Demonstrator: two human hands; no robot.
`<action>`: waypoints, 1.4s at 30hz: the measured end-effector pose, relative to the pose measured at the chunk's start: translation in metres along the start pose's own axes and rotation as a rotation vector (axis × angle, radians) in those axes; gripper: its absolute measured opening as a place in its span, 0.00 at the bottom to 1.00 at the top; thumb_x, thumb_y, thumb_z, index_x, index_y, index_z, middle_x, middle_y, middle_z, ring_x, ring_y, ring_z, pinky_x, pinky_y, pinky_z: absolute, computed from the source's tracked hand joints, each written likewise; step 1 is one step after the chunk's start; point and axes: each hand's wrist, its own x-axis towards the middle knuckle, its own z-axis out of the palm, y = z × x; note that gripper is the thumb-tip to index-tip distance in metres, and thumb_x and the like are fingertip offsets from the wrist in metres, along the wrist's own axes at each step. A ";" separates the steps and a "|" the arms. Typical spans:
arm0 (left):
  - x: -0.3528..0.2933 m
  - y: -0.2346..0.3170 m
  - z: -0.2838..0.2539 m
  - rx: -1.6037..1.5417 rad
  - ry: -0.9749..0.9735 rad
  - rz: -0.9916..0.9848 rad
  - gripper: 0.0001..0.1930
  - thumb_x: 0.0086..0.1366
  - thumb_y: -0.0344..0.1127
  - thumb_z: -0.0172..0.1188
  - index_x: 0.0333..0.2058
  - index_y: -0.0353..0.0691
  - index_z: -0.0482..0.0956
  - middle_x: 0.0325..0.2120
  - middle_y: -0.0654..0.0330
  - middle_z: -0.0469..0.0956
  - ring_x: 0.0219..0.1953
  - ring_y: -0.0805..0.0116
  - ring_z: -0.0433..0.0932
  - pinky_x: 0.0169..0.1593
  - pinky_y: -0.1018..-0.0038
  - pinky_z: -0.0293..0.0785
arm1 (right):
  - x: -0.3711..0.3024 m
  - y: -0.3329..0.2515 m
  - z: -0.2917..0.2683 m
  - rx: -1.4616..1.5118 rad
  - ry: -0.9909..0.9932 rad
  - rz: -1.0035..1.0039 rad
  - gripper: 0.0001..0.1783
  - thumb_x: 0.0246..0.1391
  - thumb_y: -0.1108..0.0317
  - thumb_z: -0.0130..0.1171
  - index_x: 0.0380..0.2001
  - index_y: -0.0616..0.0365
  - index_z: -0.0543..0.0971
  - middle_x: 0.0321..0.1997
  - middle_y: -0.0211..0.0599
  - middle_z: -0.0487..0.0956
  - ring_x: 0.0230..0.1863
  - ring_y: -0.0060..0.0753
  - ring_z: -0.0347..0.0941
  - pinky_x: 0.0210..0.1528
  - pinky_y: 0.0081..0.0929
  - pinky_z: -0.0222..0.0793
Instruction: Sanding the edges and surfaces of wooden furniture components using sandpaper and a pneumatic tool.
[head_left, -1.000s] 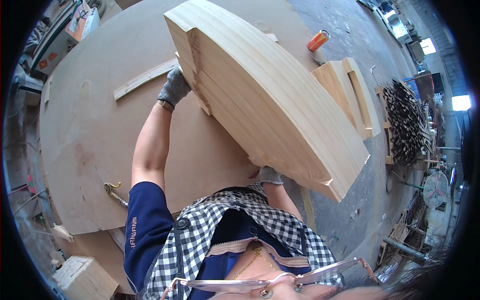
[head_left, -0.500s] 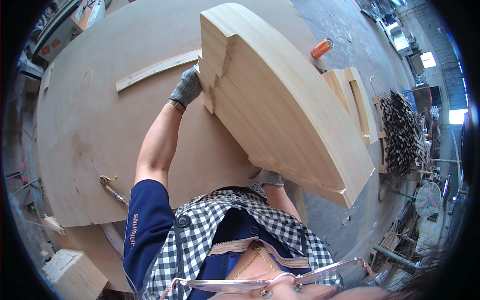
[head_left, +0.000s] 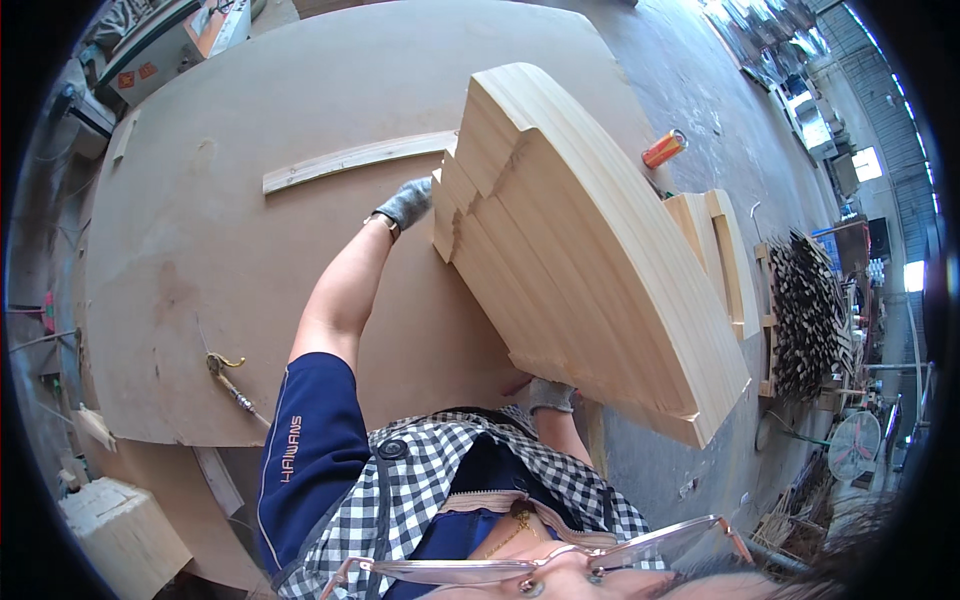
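A large, thick panel of pale glued wood (head_left: 590,260), curved along its outer edge and stepped at its far left end, is tilted up over the table's right side. My left hand (head_left: 406,203), in a grey glove, grips that stepped end; its fingertips are hidden by the wood. Under the near edge is my gloved right hand (head_left: 548,392), holding the panel from below, with most of its fingers out of sight. A narrow wooden strip (head_left: 360,162) lies flat beyond my left hand.
The panel is above a broad brown tabletop (head_left: 200,260). A brass-coloured hooked tool (head_left: 232,385) lies near its front edge. An orange can (head_left: 664,149) and another wooden piece (head_left: 735,265) are beyond the panel. Stacked dark sticks (head_left: 808,315) and a fan (head_left: 853,445) are at right.
The view has shifted, so most things appear lower and farther right. Both hands still hold the panel, which looks slightly smaller and has its far end lower.
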 end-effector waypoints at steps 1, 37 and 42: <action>-0.003 -0.012 0.016 -0.274 -0.029 -0.028 0.18 0.66 0.29 0.45 0.55 0.40 0.69 0.52 0.58 0.72 0.53 0.69 0.71 0.55 0.72 0.68 | 0.000 0.000 0.001 0.000 -0.001 -0.002 0.31 0.56 0.42 0.43 0.54 0.54 0.65 0.52 0.41 0.69 0.51 0.53 0.64 0.52 0.49 0.65; -0.016 0.070 -0.068 0.002 0.347 0.334 0.36 0.54 0.16 0.51 0.64 0.36 0.54 0.58 0.47 0.66 0.60 0.53 0.65 0.61 0.66 0.63 | -0.002 0.001 0.012 0.042 -0.029 -0.006 0.37 0.53 0.36 0.43 0.58 0.51 0.62 0.58 0.39 0.66 0.56 0.54 0.61 0.54 0.54 0.64; -0.024 0.061 -0.057 -0.096 0.420 0.446 0.32 0.56 0.18 0.51 0.62 0.36 0.59 0.57 0.50 0.68 0.59 0.56 0.67 0.58 0.66 0.65 | -0.022 0.017 0.005 0.055 -0.019 0.022 0.38 0.52 0.35 0.43 0.58 0.50 0.61 0.59 0.39 0.65 0.57 0.54 0.60 0.54 0.55 0.64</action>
